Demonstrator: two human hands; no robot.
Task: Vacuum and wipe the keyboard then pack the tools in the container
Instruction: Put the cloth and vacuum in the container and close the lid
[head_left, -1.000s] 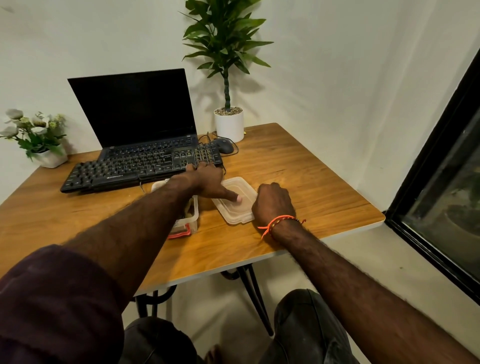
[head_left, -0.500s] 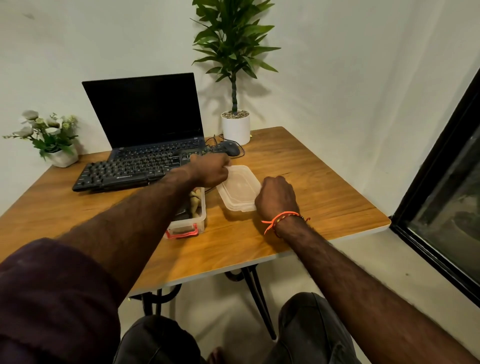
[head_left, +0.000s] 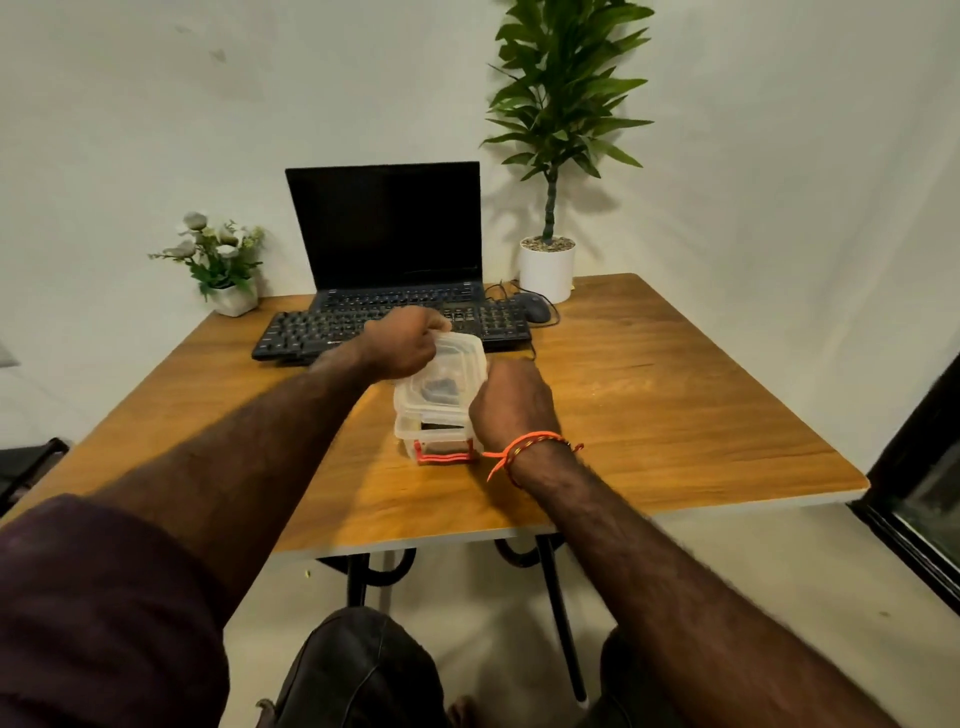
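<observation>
Your container (head_left: 439, 441) stands on the tabletop (head_left: 649, 415) nearest to you, in front of the keyboard (head_left: 322, 332). It is a clear plastic box with a red clip on its near end. Dark items show through its walls; they cannot be identified. The translucent lid (head_left: 447, 376) sits tilted over the container, its far end raised and its near end close to the rim.

Your right hand (head_left: 511, 402) is just beside the container on its right, with fingers curled onto the right edge of the lid. An orange thread band circles that wrist. Your left hand (head_left: 402, 343) is at the far left corner of the lid and pinches it between curled fingers and thumb.

Behind the hands, the black keyboard lies across the tabletop, partly over the base of an open laptop (head_left: 387, 228) whose screen is dark. A mouse (head_left: 535, 309) rests at the keyboard's right end. A tall potted plant (head_left: 550, 208) stands at the far right and a small flower pot (head_left: 223, 260) at the far left.
</observation>
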